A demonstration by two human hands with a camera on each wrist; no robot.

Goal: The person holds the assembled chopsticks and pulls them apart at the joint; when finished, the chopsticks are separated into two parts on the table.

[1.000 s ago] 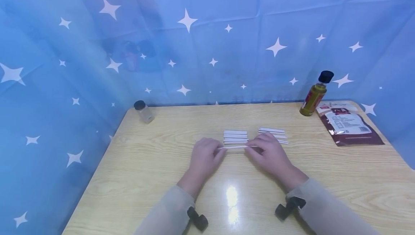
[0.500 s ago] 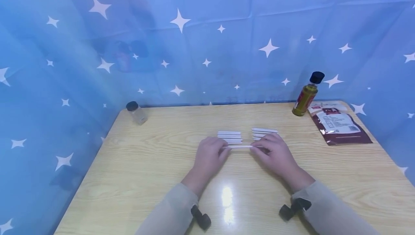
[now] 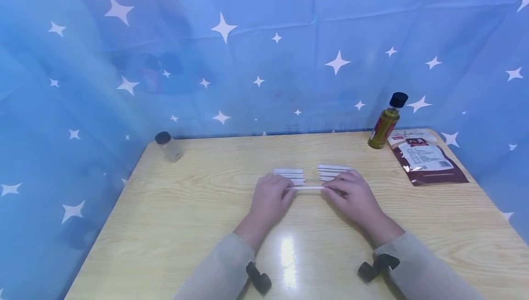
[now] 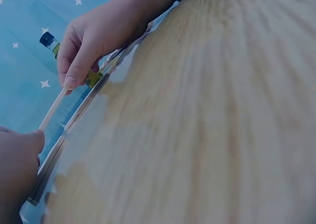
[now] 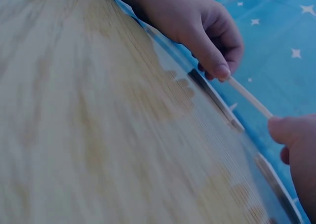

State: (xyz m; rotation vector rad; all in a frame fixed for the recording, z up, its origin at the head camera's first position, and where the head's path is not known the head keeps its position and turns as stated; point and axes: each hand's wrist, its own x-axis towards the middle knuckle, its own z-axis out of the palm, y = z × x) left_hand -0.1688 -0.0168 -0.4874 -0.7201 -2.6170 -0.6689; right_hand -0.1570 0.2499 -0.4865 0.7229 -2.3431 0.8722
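A thin white stick (image 3: 311, 188) is stretched level between my hands, its two ends pinched. My left hand (image 3: 270, 199) grips one end between thumb and index finger, and my right hand (image 3: 351, 199) pinches the other the same way. The wrist views show the stick (image 4: 53, 108) held just above the table, its ends hidden under the fingertips. Behind the hands lie two rows of similar white sticks: a left row (image 3: 288, 171) and a right row (image 3: 332, 168). Each hand partly covers the near side of the row behind it.
A small clear jar (image 3: 171, 149) with a black lid is at the back left of the wooden table (image 3: 186, 226). A bottle of greenish-yellow liquid (image 3: 383, 127) stands at the back right, beside a flat maroon-and-white packet (image 3: 427, 157). A blue star-patterned curtain (image 3: 248, 52) hangs behind.
My head view has turned slightly right. Both hands, with the stick between them, have shifted a little right relative to the rows of sticks. The grip stays the same.
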